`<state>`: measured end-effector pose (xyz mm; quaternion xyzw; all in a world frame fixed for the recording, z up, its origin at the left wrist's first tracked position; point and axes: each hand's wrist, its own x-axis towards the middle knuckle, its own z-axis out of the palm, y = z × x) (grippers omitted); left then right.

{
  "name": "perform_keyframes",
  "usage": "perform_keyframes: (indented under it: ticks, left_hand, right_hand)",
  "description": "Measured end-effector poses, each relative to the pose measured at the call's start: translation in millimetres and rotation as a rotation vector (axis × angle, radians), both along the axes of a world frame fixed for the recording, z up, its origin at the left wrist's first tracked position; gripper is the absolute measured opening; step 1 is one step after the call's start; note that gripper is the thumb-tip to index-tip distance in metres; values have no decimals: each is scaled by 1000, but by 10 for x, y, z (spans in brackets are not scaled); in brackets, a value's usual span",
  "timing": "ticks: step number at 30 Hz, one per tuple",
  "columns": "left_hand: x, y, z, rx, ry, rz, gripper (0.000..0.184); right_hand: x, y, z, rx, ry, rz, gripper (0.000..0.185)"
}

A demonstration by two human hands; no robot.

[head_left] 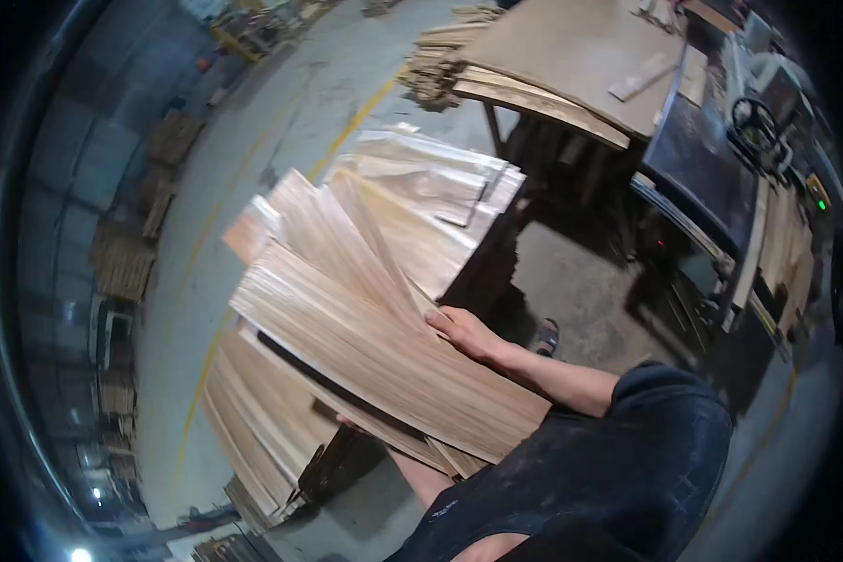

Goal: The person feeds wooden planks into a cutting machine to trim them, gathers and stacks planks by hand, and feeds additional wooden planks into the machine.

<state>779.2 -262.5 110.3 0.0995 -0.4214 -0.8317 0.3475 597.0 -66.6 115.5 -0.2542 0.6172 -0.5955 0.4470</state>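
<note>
A long stack of wood veneer sheets (375, 347) lies slanted across in front of my body, its near end against my dark shirt. My right hand (461, 332) is closed on the stack's right edge, thumb on top. Under the opposite edge, my left hand (346, 423) is mostly hidden and supports the sheets from below. Thinner veneer strips (351, 229) fan out at the far end, above a pile of pale veneer (431, 201). Another veneer pile (267, 403) lies to the left, below the held stack.
A brown-topped table (562, 47) stands at the back, with wood strips (450, 47) piled beside it. On the right is a machine with a black handwheel (757, 124) and a green light. Wood stacks (122, 262) line the left wall. Yellow lines (361, 117) mark the floor.
</note>
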Motion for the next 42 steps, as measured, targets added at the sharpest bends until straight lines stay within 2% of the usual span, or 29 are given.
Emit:
perform_keyframes:
  ticks: [1,3,5,9,11,12,14,16,17,18,20,21,23,25,26,28,29,30,31,32,34,35,36,37,38,39,40,42]
  left_hand:
    - [-196,111,-65,20,-6,-22,95]
    - [-600,329,-177,53,4,-59,95]
    - [-1072,492,-255,65,30,-94,96]
    - [-2038,660,-354,74,70,-223,96]
    - [-2370,840,-464,105,73,-273,96]
    - [-2543,924,-449,118,74,-291,96]
    - [-3118,1075,-386,86,-24,-324,99]
    - [-3665,1299,-339,183,-78,-399,99]
    - [-3897,1232,-590,236,-70,-433,97]
    - [-4127,1254,-628,239,-75,-447,97]
    - [-4635,1290,-719,245,-131,-545,84]
    - [-4989,1278,-791,385,-13,-731,89]
    - [-5562,1351,-833,415,-16,-781,92]
    - [-6211,1500,-560,349,-41,-818,99]
    - [-6501,1503,-598,352,-47,-835,99]
    - [-7110,1515,-743,449,-195,-830,99]
    - [-7463,1577,-625,445,-191,-857,99]
    - [-7797,1662,-414,285,-348,-873,98]
    - [-8046,1717,-224,123,-509,-879,97]
    - [-8264,1758,-144,-43,-679,-879,96]
    - [-9063,1519,-562,-535,-966,-1010,84]
    - [-9279,1631,-657,-692,-788,-765,84]
    - [-9473,1767,-665,-825,-591,-512,84]
    - [-9633,1940,-686,-824,-585,-523,84]
    - [-9707,2157,-698,-1139,-534,-525,84]
    - [-9700,2346,-728,-1452,-475,-517,85]
    - [-9635,2571,-770,-1443,-474,-521,85]
    - [-9517,2923,-780,-1662,-336,-282,90]
  right_hand:
    - [-232,117,129,-23,-21,73,83]
    - [-540,342,304,-83,4,-2,89]
    - [-949,556,253,-176,32,-25,108]
    - [-1647,1041,340,-243,141,-270,113]
    - [-1912,1266,248,-254,129,-407,106]
    - [-2045,1390,394,-270,87,-447,103]
    - [-2353,1570,345,-244,69,-536,100]
    - [-2682,1739,202,-223,60,-612,97]
    - [-2835,1793,10,-174,33,-704,96]
    - [-2992,1836,-65,-128,1,-795,94]
    - [-3333,1912,-179,-150,-56,-856,91]
    - [-3532,1940,-208,-156,-114,-920,90]
    - [-3987,2007,-145,-172,-200,-1007,86]
    - [-4499,2065,-74,-149,-125,-1052,84]
    - [-4698,2098,-32,-102,-69,-1078,82]
    - [-5169,2102,-48,-116,-118,-1129,80]
    - [-5436,2098,40,-79,4,-1139,80]
    - [-5697,2126,99,-39,126,-1146,81]
    - [-5916,2171,58,-8,-16,-1095,90]
    - [-6129,2208,-100,1,-31,-1119,90]
    - [-6516,2287,-430,641,225,-1160,99]
    - [-6582,2334,-263,532,154,-1189,102]
    - [-6653,2354,-313,537,148,-1202,102]
    - [-6720,2367,-384,640,196,-1153,101]
    - [-6754,2365,-456,743,241,-1097,100]
    - [-6745,2346,-498,648,250,-1106,95]
    - [-6768,2314,-677,652,289,-1129,88]
    - [-6797,2294,-808,564,271,-1253,81]
